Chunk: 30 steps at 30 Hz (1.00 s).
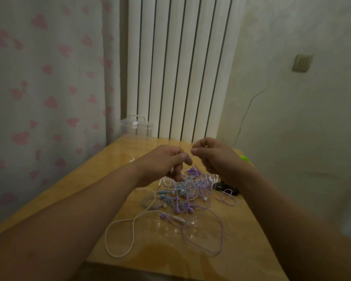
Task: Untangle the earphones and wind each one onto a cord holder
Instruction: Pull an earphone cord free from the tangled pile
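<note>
A tangled heap of earphones (187,191) in white, blue and purple lies in the middle of the wooden table (118,159). A white cord loop (120,238) and a purple cord loop (211,236) trail from it toward me. Above the heap, my left hand (164,161) pinches a thin white cord between thumb and fingers. My right hand (213,155) is close beside it and pinches the same thin cord, which hangs down to the heap. A black object (226,186), partly hidden by my right wrist, lies at the heap's right side.
A clear plastic box (137,126) with a white latch stands at the table's far edge, in front of a white radiator (178,67). A green item (244,158) peeks out behind my right hand. A heart-patterned curtain (45,88) hangs on the left.
</note>
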Each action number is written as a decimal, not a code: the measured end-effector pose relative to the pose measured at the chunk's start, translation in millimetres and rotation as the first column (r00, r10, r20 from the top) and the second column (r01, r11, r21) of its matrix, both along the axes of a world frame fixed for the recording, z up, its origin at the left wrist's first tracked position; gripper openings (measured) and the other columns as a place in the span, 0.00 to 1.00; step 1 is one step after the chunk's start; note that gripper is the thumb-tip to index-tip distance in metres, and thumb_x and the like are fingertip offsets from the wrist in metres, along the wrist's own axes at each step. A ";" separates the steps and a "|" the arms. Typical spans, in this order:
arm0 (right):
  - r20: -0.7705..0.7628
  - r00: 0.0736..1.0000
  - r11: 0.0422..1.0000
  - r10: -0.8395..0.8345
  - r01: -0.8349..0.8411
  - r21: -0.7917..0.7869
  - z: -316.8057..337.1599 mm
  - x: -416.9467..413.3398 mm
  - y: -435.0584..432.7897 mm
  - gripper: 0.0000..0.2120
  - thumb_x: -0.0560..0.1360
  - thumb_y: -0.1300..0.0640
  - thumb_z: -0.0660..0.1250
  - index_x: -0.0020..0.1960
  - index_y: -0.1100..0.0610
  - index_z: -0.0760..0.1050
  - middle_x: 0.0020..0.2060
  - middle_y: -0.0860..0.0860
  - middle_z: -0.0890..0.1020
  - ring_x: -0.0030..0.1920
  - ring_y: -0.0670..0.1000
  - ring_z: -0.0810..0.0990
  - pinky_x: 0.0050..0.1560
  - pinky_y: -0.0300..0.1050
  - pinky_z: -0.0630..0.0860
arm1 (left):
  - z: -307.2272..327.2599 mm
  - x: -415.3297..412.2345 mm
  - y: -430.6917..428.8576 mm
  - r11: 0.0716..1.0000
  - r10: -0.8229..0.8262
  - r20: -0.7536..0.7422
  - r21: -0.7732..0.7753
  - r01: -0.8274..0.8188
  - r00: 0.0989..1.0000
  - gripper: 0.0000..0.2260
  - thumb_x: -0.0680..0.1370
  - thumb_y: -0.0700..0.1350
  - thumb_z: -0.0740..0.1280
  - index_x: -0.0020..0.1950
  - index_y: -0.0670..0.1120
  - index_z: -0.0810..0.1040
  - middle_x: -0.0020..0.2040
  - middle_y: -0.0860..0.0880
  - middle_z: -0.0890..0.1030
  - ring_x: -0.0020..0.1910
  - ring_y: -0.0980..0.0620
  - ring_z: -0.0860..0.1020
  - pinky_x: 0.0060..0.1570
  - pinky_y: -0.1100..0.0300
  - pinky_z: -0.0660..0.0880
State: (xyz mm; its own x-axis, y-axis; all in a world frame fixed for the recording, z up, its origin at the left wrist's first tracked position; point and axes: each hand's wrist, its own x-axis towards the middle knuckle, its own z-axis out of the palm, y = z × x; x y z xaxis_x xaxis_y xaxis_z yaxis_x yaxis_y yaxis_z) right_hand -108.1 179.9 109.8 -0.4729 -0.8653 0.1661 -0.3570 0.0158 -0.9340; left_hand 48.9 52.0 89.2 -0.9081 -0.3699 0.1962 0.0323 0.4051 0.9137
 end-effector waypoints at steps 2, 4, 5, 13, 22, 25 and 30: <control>-0.032 0.999 1.000 -0.004 0.003 -0.017 -9.7 -5.9 0.5 0.07 0.80 0.60 0.70 0.57 0.61 0.77 0.27 0.46 0.73 0.27 0.47 0.65 0.27 0.42 0.61 | -4.8 3.5 -3.1 0.995 -0.045 0.065 0.097 0.039 0.997 0.12 0.87 0.46 0.61 0.58 0.40 0.81 0.37 0.48 0.77 0.34 0.51 0.78 0.46 0.52 0.83; -0.035 0.999 0.998 0.001 -0.003 -0.058 -21.0 -9.8 -3.0 0.05 0.80 0.61 0.71 0.54 0.60 0.78 0.27 0.47 0.72 0.27 0.47 0.65 0.27 0.42 0.61 | -13.6 4.9 -7.3 0.990 -0.093 0.138 0.116 0.077 0.986 0.12 0.86 0.46 0.62 0.57 0.39 0.81 0.40 0.46 0.80 0.36 0.51 0.79 0.44 0.54 0.82; -0.026 1.000 0.997 0.002 -0.004 -0.083 -26.0 -11.2 -5.2 0.04 0.80 0.61 0.71 0.53 0.60 0.78 0.27 0.47 0.72 0.27 0.47 0.65 0.27 0.42 0.62 | -18.1 4.2 -9.1 0.991 -0.101 0.159 0.106 0.084 0.982 0.12 0.86 0.46 0.63 0.57 0.39 0.82 0.42 0.45 0.82 0.38 0.50 0.80 0.45 0.53 0.83; 0.139 0.984 0.977 0.108 -0.079 -0.199 -50.6 -20.4 -27.3 0.03 0.81 0.64 0.65 0.54 0.60 0.77 0.33 0.50 0.78 0.29 0.48 0.64 0.30 0.42 0.61 | -45.5 -21.8 -17.2 0.990 -0.125 0.144 0.086 0.114 0.982 0.09 0.84 0.48 0.67 0.56 0.45 0.86 0.54 0.43 0.87 0.54 0.44 0.86 0.59 0.47 0.82; 0.249 0.967 0.953 0.046 0.032 -0.302 -70.9 -57.8 -32.9 0.06 0.81 0.68 0.63 0.53 0.61 0.77 0.34 0.54 0.77 0.26 0.46 0.62 0.26 0.38 0.60 | -55.1 -68.0 -26.6 0.974 -0.026 -0.038 0.222 0.034 0.999 0.15 0.88 0.46 0.57 0.58 0.37 0.79 0.37 0.48 0.77 0.41 0.44 0.79 0.54 0.48 0.80; 0.209 0.978 0.954 -0.025 0.086 -0.287 -84.0 -62.1 -35.5 0.04 0.81 0.66 0.65 0.54 0.62 0.77 0.35 0.54 0.79 0.26 0.46 0.65 0.27 0.39 0.61 | -69.6 -74.8 -29.9 0.992 0.024 -0.008 0.126 -0.022 1.000 0.12 0.88 0.46 0.58 0.54 0.39 0.76 0.33 0.50 0.72 0.32 0.51 0.71 0.40 0.52 0.73; 0.071 0.997 0.963 -0.038 0.056 -0.265 -98.5 -63.2 -39.4 0.02 0.81 0.65 0.67 0.53 0.61 0.78 0.37 0.55 0.82 0.28 0.40 0.73 0.30 0.33 0.69 | -92.5 -70.9 -34.0 0.995 -0.024 0.072 -0.091 0.031 0.997 0.12 0.86 0.46 0.63 0.50 0.41 0.80 0.32 0.53 0.74 0.32 0.54 0.72 0.34 0.59 0.72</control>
State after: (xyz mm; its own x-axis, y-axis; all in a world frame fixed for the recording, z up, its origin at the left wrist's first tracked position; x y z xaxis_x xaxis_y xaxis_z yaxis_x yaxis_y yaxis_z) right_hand -171.3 140.5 11.3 -0.5291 -0.7704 0.3557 -0.3010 -0.2215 -0.9275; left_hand -22.0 18.0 -3.4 -0.9305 -0.3277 0.1635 -0.0184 0.4876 0.8729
